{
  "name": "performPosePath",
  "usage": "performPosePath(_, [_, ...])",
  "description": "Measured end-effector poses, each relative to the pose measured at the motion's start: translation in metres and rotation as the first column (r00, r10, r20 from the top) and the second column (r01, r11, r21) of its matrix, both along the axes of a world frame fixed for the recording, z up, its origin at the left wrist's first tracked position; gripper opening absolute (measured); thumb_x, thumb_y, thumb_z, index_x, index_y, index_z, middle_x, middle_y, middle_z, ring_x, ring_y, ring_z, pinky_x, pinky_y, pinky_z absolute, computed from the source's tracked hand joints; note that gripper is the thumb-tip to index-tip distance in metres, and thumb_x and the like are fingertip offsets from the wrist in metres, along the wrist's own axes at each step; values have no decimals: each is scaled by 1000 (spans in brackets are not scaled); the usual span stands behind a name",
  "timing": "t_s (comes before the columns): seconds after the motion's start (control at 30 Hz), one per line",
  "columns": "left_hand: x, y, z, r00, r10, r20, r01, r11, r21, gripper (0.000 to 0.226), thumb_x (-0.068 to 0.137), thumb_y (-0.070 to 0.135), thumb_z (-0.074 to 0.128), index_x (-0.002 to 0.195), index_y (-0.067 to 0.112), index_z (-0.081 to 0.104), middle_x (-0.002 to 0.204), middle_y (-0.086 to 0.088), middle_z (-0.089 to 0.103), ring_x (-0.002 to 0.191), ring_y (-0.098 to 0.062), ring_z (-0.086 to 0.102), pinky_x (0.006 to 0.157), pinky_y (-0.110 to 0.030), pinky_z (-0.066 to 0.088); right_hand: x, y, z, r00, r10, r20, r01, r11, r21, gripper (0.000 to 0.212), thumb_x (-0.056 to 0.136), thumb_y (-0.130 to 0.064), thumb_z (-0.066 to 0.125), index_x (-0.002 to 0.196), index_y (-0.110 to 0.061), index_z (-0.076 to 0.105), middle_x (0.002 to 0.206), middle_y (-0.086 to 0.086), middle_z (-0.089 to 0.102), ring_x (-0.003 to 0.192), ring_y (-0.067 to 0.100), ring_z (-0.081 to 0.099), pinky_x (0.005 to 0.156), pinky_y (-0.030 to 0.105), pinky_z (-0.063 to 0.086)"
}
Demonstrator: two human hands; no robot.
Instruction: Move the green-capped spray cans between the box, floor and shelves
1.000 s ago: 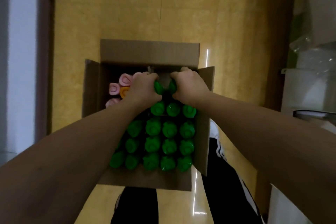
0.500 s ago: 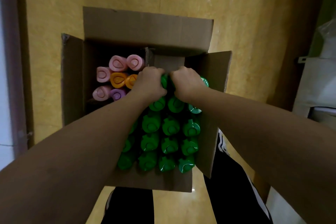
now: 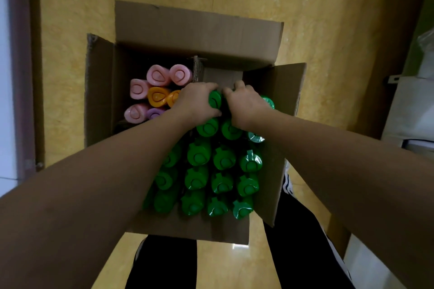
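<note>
Standing on a yellow floor (image 3: 317, 19): one open cardboard box (image 3: 199, 30), flaps folded outward, far flap lying flat. Contents, right and near part: green-capped bottles (image 3: 199, 155), upright, packed touching in rows of about four, caps upward. Contents, far-left corner: pink-capped bottles (image 3: 158, 75), four visible, set around two orange caps (image 3: 158, 96) and one purple cap (image 3: 155, 113), most of it hidden by the forearm. Cardboard divider (image 3: 198, 70), upright, between the pink group and an unfilled pocket at the far wall. Dark trousers (image 3: 164, 263) with a white-striped side, visible below the box. Left hand (image 3: 196, 102): fingers curled round a green bottle (image 3: 215, 99) in the farthest green row, thumb under its cap. Right hand (image 3: 246, 103): just beside the left, nearly touching it, fingers curled down over the neighbouring bottle of the same row; whether it actually grips cannot be told, the fingertips being hidden. Both forearms reach in from the near side, crossing above the green rows.
</note>
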State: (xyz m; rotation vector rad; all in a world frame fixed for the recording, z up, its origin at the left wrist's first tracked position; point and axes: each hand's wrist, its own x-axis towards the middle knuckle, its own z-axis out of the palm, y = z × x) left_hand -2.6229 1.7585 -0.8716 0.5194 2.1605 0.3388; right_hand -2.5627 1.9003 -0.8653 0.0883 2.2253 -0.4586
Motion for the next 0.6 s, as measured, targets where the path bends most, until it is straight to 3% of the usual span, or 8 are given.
performPosePath(0.17, [-15,-21,39,999,-42,-27,42,999,-8,87,83,41,79,155,20,35,153,-7,46,136,-27,47,108,-41,43,-1,4,40,1000,20,-1,-20,998,63,90,82,-17,76,157,-22,26,152,22,29,138,42,33,110,51,41])
performPosePath(0.3, [-57,-26,116,985,-72,-156,69,997,-25,84,84,46,76,153,17,37,153,-12,44,140,-31,40,111,-41,38,-31,2,120,993,-5,-115,18,993,115,85,84,-13,69,157,-24,26,148,21,35,133,41,38,108,49,43])
performPosePath(0.47, [-122,-34,264,925,-60,-375,58,998,-17,93,83,57,72,156,19,30,159,-16,33,147,-33,28,116,-47,34,-89,-17,272,942,-12,-335,78,980,184,79,88,-18,68,156,-25,29,152,20,34,135,41,37,106,48,44])
performPosePath(0.6, [-146,-48,414,846,-21,-534,53,998,45,90,87,59,67,158,23,25,163,-10,27,150,-31,21,116,-49,33,-114,-45,413,845,-31,-535,160,967,198,78,88,-23,71,154,-25,31,151,19,35,134,39,39,104,49,45])
